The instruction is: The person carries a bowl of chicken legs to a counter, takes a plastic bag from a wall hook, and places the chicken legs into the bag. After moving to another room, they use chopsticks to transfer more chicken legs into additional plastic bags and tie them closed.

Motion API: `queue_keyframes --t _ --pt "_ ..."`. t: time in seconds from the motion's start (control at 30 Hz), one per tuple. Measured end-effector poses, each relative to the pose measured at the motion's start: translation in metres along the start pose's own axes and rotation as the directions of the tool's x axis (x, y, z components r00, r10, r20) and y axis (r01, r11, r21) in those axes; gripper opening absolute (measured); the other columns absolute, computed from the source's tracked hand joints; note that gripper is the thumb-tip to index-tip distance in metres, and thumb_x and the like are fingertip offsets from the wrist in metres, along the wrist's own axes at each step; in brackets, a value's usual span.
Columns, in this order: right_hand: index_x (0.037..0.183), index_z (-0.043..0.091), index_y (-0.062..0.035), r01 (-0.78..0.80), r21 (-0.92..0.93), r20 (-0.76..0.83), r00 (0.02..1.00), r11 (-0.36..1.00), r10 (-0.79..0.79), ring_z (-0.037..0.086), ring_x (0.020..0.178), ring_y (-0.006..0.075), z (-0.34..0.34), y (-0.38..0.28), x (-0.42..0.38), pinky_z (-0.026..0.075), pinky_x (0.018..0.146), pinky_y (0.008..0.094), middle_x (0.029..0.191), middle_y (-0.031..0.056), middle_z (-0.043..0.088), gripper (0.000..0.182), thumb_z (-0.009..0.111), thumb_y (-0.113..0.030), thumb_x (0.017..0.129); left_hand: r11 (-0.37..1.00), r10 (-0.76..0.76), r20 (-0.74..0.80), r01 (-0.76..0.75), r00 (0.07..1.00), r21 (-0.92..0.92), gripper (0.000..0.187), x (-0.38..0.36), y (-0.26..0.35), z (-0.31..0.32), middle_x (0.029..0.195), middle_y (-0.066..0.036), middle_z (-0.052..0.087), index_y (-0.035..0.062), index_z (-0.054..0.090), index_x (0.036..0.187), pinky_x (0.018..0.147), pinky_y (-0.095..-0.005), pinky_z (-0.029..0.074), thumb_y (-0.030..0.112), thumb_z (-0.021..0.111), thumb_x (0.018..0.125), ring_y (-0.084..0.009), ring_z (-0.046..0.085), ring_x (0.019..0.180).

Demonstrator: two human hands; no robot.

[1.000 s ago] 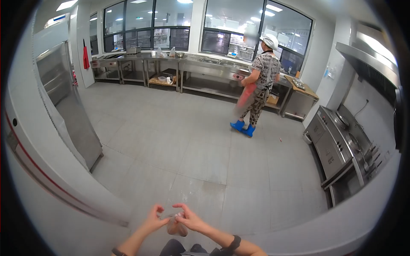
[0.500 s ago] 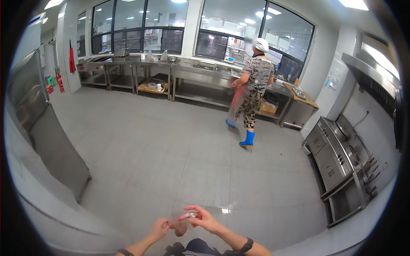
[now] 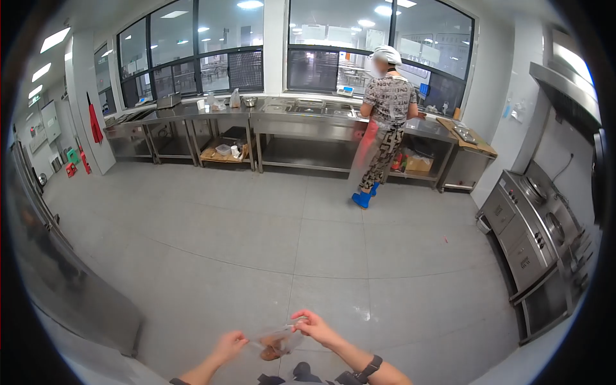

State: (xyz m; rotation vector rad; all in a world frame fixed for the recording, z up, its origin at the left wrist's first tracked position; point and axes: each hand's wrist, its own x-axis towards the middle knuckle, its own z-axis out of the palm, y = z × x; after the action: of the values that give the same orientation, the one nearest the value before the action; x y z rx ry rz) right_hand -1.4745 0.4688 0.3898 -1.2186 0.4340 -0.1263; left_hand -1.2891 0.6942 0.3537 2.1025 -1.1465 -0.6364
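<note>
A thin, clear piece of plastic (image 3: 276, 336) stretches between my two hands at the bottom of the view, in front of my body. My left hand (image 3: 229, 344) pinches its left side between thumb and fingers. On the other side, my right hand (image 3: 314, 328) grips the upper right edge, thumb against finger, with the index finger extended. Whether it is a bag or a glove I cannot tell. A brown shoe (image 3: 271, 352) shows through the plastic from below. Both forearms are bare, with a dark band at the right one.
A person (image 3: 387, 102) in a white cap, patterned clothes and blue boots stands at the steel counter (image 3: 308, 125) under the windows. At right is a stove (image 3: 523, 224) with pans. A steel cabinet (image 3: 77, 289) stands left. Grey tiled floor (image 3: 256, 237) lies between.
My hands have moved apart, spreading the plastic wider between them. The other person has stepped up to the counter, and my view has shifted with the counter appearing nearer.
</note>
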Motion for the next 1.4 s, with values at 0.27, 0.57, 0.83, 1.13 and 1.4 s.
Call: queue_keyframes --t 0.27,0.57,0.83,1.13,1.4 --pt "0.106 0.045 -0.0052 -0.034 0.003 0.198 0.980 0.999 0.032 0.046 0.065 0.0041 -0.027 -0.070 0.156 0.039 0.058 0.0180 0.089 0.0034 0.062 0.023 0.049 -0.012 0.085 0.986 -0.145 0.049 0.149 0.988 -0.070 0.025 0.169 0.014 -0.044 0.086 -0.010 0.063 0.0064 0.062 0.093 0.072 -0.0312 0.046 0.026 0.059 0.078 -0.0203 0.059 0.079" --pt "0.110 0.044 -0.0050 0.043 -0.007 -0.008 0.999 0.999 -0.043 0.047 0.067 0.0060 -0.111 -0.141 0.320 0.040 0.061 0.0201 0.097 0.0040 0.060 0.026 0.050 -0.014 0.086 0.666 0.146 0.345 0.166 0.927 -0.728 0.032 0.423 0.025 -0.031 0.103 -0.007 0.056 0.0000 0.050 0.110 0.080 -0.0261 0.043 0.012 0.057 0.080 -0.0136 0.055 0.092" --pt "0.108 0.047 -0.0076 -0.013 -0.302 -0.209 0.977 0.953 -0.053 0.047 0.066 0.0051 -0.253 -0.163 0.488 0.040 0.059 0.0209 0.082 -0.0008 0.057 0.025 0.051 -0.013 0.084 0.753 0.018 0.359 0.224 0.933 -0.619 0.028 0.634 0.003 -0.059 0.093 -0.006 0.058 0.0008 0.052 0.105 0.075 -0.0263 0.044 0.012 0.056 0.080 -0.0119 0.055 0.084" --pt "0.108 0.048 -0.0132 -0.062 -0.717 0.018 0.994 0.694 0.108 0.057 0.086 0.0228 -0.323 -0.259 0.700 0.043 0.078 0.0340 0.091 0.0102 0.060 0.035 0.048 -0.037 0.082 0.631 -0.582 0.140 0.554 0.801 -0.542 0.023 0.760 -0.135 -0.152 0.081 -0.006 0.061 0.0043 0.060 0.091 0.068 -0.0279 0.045 0.025 0.056 0.082 -0.0115 0.056 0.076" --pt "0.113 0.043 -0.0050 0.090 -0.404 0.614 0.764 0.910 0.197 0.050 0.097 0.0133 -0.327 -0.381 0.880 0.040 0.085 0.0288 0.110 0.0054 0.051 0.028 0.049 -0.014 0.087 0.950 -0.136 0.061 0.112 0.989 0.292 0.114 0.928 -0.100 -0.233 0.140 -0.022 0.008 -0.0003 0.013 0.134 0.101 -0.0536 0.016 0.061 0.069 0.055 -0.0358 0.009 0.130"
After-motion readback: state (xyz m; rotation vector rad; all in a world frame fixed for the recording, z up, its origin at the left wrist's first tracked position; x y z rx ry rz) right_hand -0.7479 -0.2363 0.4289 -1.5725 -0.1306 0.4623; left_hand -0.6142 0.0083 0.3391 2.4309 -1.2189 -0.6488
